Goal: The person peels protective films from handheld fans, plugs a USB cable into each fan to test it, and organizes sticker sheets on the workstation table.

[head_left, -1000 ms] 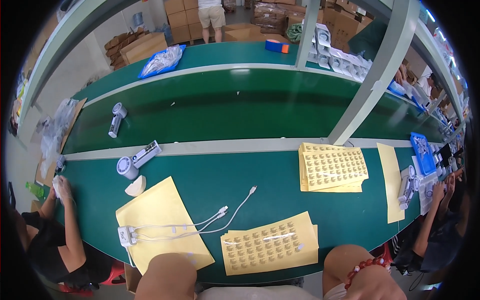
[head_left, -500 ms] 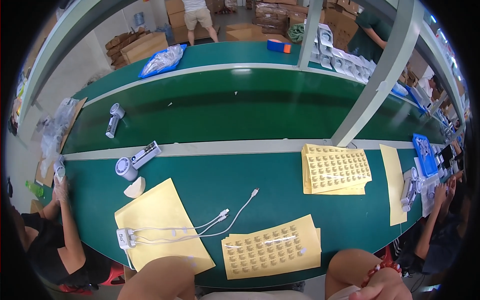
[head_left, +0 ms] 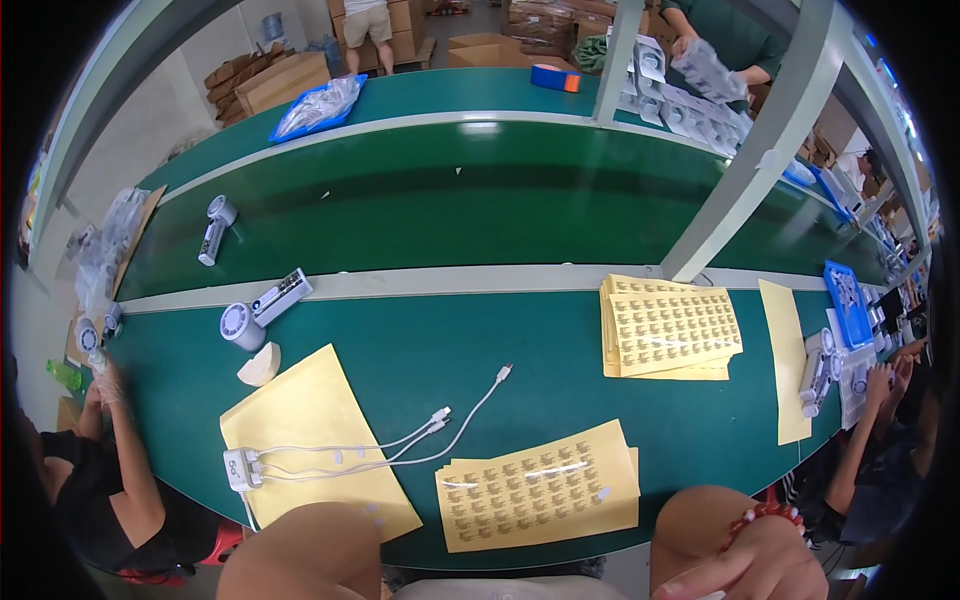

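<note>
My right hand [head_left: 745, 565], with a red beaded bracelet at its wrist, is over my right knee at the lower edge. Its fingers look stretched out, though the edge cuts off part of them. My left hand is out of view. Nearest to the right hand lies a stack of yellow sticker sheets [head_left: 535, 490] with rows of small labels. To its left, a white charger [head_left: 240, 469] with several white cables rests on a yellow sheet [head_left: 300, 410]. A white handheld fan [head_left: 240, 326] and a white half-round piece [head_left: 260, 365] lie beyond.
Another sticker stack [head_left: 670, 325] is at the right, by a slanted metal post [head_left: 755, 150]. A second fan [head_left: 215, 230] lies on the green belt [head_left: 420, 205]. Co-workers sit at both sides; one beyond the belt holds a clear plastic tray [head_left: 710, 72].
My view has shifted slightly. My right hand has moved a little left and its fingers reach further out. The far co-worker now lifts a plastic tray; the left co-worker's fan has moved.
</note>
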The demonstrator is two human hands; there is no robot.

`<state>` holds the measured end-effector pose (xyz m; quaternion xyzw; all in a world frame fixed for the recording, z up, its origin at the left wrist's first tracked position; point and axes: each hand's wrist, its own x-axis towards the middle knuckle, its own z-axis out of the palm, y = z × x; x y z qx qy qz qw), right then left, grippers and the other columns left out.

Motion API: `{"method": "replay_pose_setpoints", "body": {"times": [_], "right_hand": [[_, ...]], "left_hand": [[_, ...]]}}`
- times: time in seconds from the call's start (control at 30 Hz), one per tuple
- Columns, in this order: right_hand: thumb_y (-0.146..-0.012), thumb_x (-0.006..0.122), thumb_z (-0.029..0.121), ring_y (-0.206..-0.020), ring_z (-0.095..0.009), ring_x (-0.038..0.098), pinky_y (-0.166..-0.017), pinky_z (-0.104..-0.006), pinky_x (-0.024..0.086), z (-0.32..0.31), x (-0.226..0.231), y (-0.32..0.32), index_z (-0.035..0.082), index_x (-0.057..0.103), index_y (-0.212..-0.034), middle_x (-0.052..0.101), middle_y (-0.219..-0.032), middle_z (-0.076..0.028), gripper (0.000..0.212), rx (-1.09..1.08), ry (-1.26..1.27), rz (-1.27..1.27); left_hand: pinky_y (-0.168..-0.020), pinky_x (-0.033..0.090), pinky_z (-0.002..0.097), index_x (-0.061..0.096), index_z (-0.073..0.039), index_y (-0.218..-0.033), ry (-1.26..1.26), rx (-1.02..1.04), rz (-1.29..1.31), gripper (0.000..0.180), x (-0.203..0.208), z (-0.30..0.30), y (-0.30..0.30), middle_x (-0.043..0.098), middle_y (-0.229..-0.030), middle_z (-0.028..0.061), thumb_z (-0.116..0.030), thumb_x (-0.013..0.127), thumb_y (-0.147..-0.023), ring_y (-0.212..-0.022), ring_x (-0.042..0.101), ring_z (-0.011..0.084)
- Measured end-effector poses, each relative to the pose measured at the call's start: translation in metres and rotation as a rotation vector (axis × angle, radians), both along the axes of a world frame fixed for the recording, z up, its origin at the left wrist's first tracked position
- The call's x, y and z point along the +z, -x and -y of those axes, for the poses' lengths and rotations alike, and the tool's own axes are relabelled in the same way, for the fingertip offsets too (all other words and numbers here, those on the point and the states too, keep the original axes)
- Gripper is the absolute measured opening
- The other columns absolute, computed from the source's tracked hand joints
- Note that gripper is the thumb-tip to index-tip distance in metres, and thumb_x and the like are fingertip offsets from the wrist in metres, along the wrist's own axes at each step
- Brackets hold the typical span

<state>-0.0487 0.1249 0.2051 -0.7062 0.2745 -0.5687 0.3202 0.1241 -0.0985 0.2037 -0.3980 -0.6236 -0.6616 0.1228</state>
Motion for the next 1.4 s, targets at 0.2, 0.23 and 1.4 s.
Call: {"method": "replay_pose_setpoints", "body": {"times": [0.2,0.23,1.4], "right_hand": [[-0.093,0.038,0.040,-0.105,-0.034,0.057,-0.096,-0.0552,0.031,-0.011,-0.001,0.006,0.003,0.046,-0.123,0.060,-0.110,-0.015,0.048,0.059,0.006,-0.043],[-0.093,0.038,0.040,-0.105,-0.034,0.057,-0.096,-0.0552,0.031,-0.011,0.000,0.005,0.003,0.046,-0.123,0.060,-0.110,-0.015,0.048,0.053,0.002,-0.042],[-0.081,0.062,0.004,-0.090,-0.036,0.062,-0.084,-0.0528,0.046,0.019,-0.002,0.046,0.000,0.052,-0.105,0.058,-0.101,-0.025,0.027,0.134,-0.192,-0.124]], "left_hand": [[-0.100,0.032,0.0423,0.050,0.006,-0.117,0.061,0.035,0.119,0.057,0.007,0.005,-0.028,0.062,-0.101,0.0232,-0.044,0.040,-0.092,-0.097,0.061,0.0356],[-0.100,0.032,0.0411,0.050,0.005,-0.118,0.046,0.100,0.103,0.057,0.008,0.002,-0.029,0.062,-0.102,0.0213,-0.045,0.041,-0.091,-0.097,0.061,0.0342],[-0.099,0.031,0.0478,0.053,0.003,-0.105,0.111,-0.038,0.135,0.053,0.005,0.014,0.023,0.061,-0.098,0.0257,-0.041,0.024,-0.096,-0.102,0.055,0.0415]]}}
